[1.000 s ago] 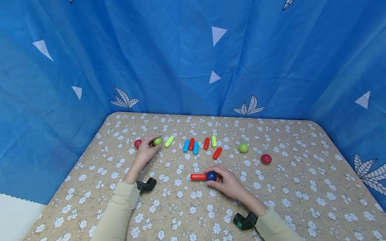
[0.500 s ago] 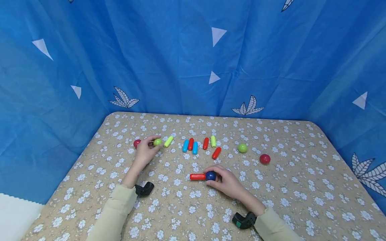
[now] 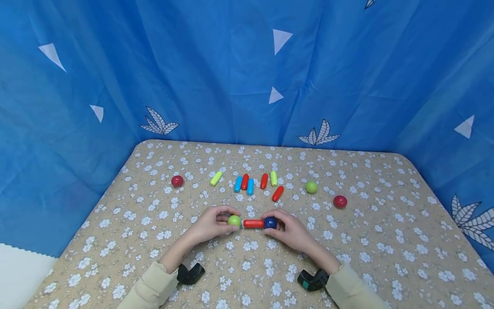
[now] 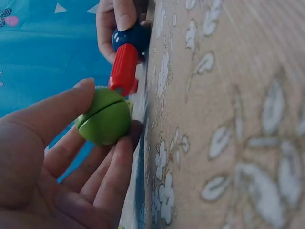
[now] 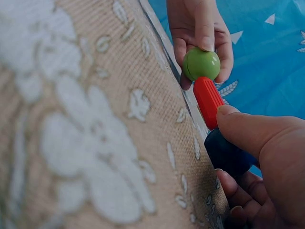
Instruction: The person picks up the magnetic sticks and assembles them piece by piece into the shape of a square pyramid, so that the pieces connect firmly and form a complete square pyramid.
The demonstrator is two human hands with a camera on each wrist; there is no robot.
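My left hand (image 3: 210, 224) pinches a green ball (image 3: 234, 220) between thumb and fingers; a dark seam runs round the ball in the left wrist view. Facing it, my right hand (image 3: 290, 230) grips a dark blue ball (image 3: 270, 222). A red ribbed rod (image 3: 253, 223) is joined to the blue ball and points left at the green one. In the head view a narrow gap shows between the rod's free end and the green ball. From the right wrist camera the red rod (image 5: 208, 102) overlaps the green ball's edge, so contact there is unclear.
Farther back lie several short rods: blue (image 3: 238, 184), red (image 3: 264, 181) and yellow-green (image 3: 216, 178). A red ball (image 3: 177, 181) sits at the left; another green ball (image 3: 311, 187) and a second red ball (image 3: 340, 201) are at the right. A blue curtain (image 3: 231, 77) hangs behind the flowered tablecloth.
My left hand has brought the green ball from the back left to the red rod's left end. The red ball at the left is now uncovered. My right hand has stayed nearly still.
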